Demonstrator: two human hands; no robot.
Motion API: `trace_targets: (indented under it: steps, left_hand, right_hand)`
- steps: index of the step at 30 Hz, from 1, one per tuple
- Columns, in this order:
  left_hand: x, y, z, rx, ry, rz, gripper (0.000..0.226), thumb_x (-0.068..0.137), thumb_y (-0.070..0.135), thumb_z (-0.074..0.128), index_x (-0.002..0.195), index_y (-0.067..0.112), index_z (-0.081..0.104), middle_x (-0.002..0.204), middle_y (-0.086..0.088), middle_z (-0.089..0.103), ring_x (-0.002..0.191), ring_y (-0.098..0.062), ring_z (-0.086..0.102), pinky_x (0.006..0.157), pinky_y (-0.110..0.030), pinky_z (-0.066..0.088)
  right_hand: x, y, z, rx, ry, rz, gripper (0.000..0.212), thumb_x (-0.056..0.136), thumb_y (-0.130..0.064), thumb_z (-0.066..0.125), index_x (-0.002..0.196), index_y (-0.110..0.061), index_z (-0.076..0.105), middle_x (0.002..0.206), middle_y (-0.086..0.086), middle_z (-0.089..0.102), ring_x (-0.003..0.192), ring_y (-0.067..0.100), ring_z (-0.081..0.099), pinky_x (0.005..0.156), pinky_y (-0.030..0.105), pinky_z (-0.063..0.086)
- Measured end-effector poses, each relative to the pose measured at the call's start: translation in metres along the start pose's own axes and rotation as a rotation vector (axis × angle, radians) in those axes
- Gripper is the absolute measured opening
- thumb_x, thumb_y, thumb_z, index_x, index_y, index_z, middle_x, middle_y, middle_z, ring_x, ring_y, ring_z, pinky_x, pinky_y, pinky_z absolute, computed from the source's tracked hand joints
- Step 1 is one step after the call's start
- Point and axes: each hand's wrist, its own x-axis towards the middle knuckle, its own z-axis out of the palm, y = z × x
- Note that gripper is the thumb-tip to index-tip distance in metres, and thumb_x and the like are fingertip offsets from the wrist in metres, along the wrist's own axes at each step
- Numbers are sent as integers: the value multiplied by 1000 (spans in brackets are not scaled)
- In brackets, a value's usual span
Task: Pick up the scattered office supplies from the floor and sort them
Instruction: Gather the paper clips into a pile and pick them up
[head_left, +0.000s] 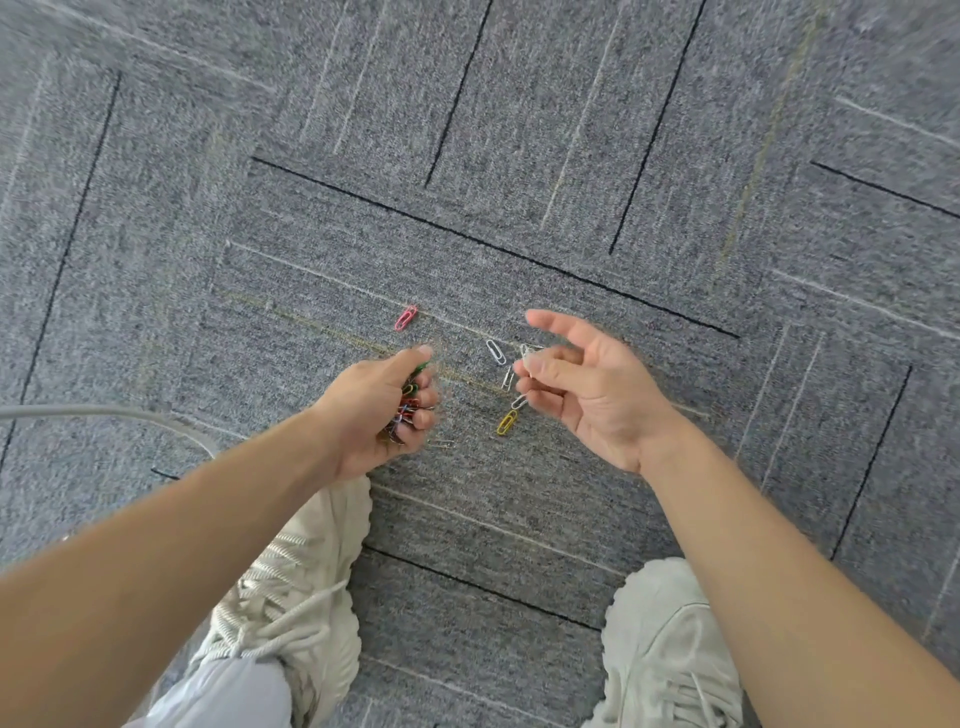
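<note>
The left hand (382, 410) was curled around a bunch of coloured paper clips (408, 402). The right hand (587, 389), palm up, pinched a silver paper clip (530, 353) between thumb and forefinger, its other fingers spread. On the grey carpet floor (519, 208) between the hands lay loose silver clips (496, 352) and a yellow clip (507, 422); a pink clip (406, 318) lay just beyond.

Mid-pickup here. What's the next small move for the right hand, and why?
Probably pass the silver clip that the right hand seems to pinch over to the left hand, which already grips a bunch of clips. That would free the right hand for those lying on the carpet, such as the yellow clip near its fingers.
</note>
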Motion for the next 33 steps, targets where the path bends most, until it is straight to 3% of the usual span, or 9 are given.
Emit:
trace_targets:
  steps: [4,7,11,16,22,25,27,30,33]
  left_hand:
    - [-5,0,-15,-86,7,-9,36,100,33,52,68,19,44,59,3,41,45,-9,37,37,-16,22]
    - [-7,-1,-23,-186,-9,-27,38,100,31,50,64,20,42,57,4,36,42,-8,34,40,-16,17]
    - [-9,2,-30,-260,-10,-25,39,98,31,53,62,21,42,59,5,33,42,-8,32,36,-16,20]
    - [-12,9,-35,-319,-2,-7,39,99,30,51,62,20,43,56,5,36,41,-8,33,33,-16,23]
    - [-13,14,-36,-325,7,6,39,99,28,50,61,21,43,54,5,37,41,-8,34,34,-15,22]
    - [-12,16,-35,-312,16,7,39,99,29,50,61,21,43,55,5,37,41,-8,34,34,-15,23]
    - [-11,16,-33,-300,17,12,38,99,30,50,63,21,43,56,5,38,42,-8,35,35,-15,23]
    - [-9,15,-32,-267,16,23,36,99,31,51,65,21,43,58,5,39,43,-8,35,36,-16,22]
    - [-5,12,-28,-221,22,23,35,99,31,52,67,21,43,59,4,39,43,-8,36,37,-16,21]
  right_hand:
    - [29,-7,41,-759,61,-168,12,97,-10,59,104,-13,67,86,5,70,74,14,67,66,23,57]
    - [59,-8,73,-1287,47,-431,12,99,-16,56,100,-16,67,85,-2,66,73,16,63,66,25,54]
    - [87,-5,96,-1689,-27,-586,14,98,-6,54,100,-8,67,95,4,59,81,22,60,74,38,55]
    - [88,-9,104,-1916,-126,-606,13,99,0,49,92,-5,59,86,4,51,72,22,59,61,32,50]
    - [85,-15,118,-2038,-125,-458,20,99,4,39,99,-5,57,85,4,40,72,22,48,64,32,41]
    - [86,-11,122,-2047,-111,-352,16,94,5,46,100,-7,54,95,7,43,76,23,48,66,36,41]
    - [86,-13,111,-1847,-94,-291,7,97,-5,51,91,-5,55,95,6,57,71,15,53,62,35,47]
    - [70,-14,80,-1224,-18,-233,13,97,-16,56,88,-7,62,81,3,66,58,0,56,53,16,46]
    - [37,-13,45,-401,11,-144,16,90,2,62,79,-9,55,73,7,63,63,15,58,57,23,48]
